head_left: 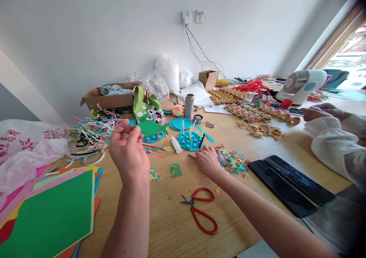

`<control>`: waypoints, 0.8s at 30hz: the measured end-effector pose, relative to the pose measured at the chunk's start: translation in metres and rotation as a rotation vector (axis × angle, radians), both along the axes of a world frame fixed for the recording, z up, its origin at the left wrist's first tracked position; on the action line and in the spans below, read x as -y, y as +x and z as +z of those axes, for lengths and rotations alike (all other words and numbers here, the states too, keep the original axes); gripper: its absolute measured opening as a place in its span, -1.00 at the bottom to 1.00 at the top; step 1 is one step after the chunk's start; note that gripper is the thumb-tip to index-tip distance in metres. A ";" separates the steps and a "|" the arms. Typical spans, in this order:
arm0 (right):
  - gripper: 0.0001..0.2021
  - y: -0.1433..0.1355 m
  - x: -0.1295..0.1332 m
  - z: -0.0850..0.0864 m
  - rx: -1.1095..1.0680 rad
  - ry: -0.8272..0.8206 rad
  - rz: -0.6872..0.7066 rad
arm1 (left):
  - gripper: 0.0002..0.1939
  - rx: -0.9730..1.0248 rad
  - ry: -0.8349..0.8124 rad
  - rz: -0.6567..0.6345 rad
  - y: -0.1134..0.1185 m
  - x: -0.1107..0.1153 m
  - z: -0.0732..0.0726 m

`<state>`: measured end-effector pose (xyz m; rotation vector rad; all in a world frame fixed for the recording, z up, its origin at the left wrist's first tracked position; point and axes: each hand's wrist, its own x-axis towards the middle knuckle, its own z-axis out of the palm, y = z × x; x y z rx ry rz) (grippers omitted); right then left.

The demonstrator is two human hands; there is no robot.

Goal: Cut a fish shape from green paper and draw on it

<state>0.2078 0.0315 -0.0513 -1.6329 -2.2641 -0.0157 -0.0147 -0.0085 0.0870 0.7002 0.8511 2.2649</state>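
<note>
Between the thumb and fingers of my left hand (130,151) is a green paper fish (151,128), raised above the table. My right hand (208,161) is low at the table, its fingers curled down around a slim dark pen-like stick (191,156), whose end sticks out to the left. Just beyond that hand, a blue round base (187,140) carries upright fuzzy pipe-cleaner stems. A folded green paper cutout (175,170) lies between my hands. Nearer to me rest red-handled scissors (200,211), blades apart.
Colored paper sheets (57,212) are stacked at left, beside a pipe-cleaner heap (95,130). A white glue bottle (176,145), paper scraps (233,161) and two black phones (286,185) lie around. A co-worker's hands (320,111) are at right, near a fan (303,84).
</note>
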 end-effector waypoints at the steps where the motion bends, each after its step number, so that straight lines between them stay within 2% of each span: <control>1: -0.72 0.000 0.001 -0.001 -0.051 0.009 0.007 | -0.67 0.011 0.006 0.002 -0.001 0.000 0.001; 4: -0.75 0.006 0.007 0.000 -0.260 0.062 0.008 | -0.68 0.029 0.027 -0.005 -0.002 0.000 0.002; 7: -0.71 0.015 0.007 0.007 -0.519 0.125 -0.053 | -0.67 0.041 0.028 -0.024 -0.002 -0.001 0.001; 10: -0.62 0.029 0.003 0.017 -0.747 0.161 -0.143 | -0.67 0.023 0.020 -0.030 -0.002 0.001 0.000; 13: -0.58 0.039 0.004 0.029 -0.867 0.144 -0.177 | -0.69 -0.004 0.016 -0.017 -0.004 0.003 0.000; 15: -0.64 0.038 0.010 0.033 -0.846 0.056 -0.159 | -0.68 0.011 0.017 -0.016 -0.006 0.003 0.001; 18: -0.79 0.019 0.016 0.028 -0.629 -0.198 -0.102 | -0.67 0.033 0.005 -0.017 -0.006 0.001 0.002; 21: -0.83 -0.007 0.011 0.018 -0.453 -0.234 -0.122 | -0.67 0.016 -0.020 -0.014 -0.005 0.000 0.002; 24: -0.84 -0.018 0.004 0.019 -0.332 -0.209 -0.166 | -0.66 0.021 -0.028 -0.012 -0.006 0.002 0.003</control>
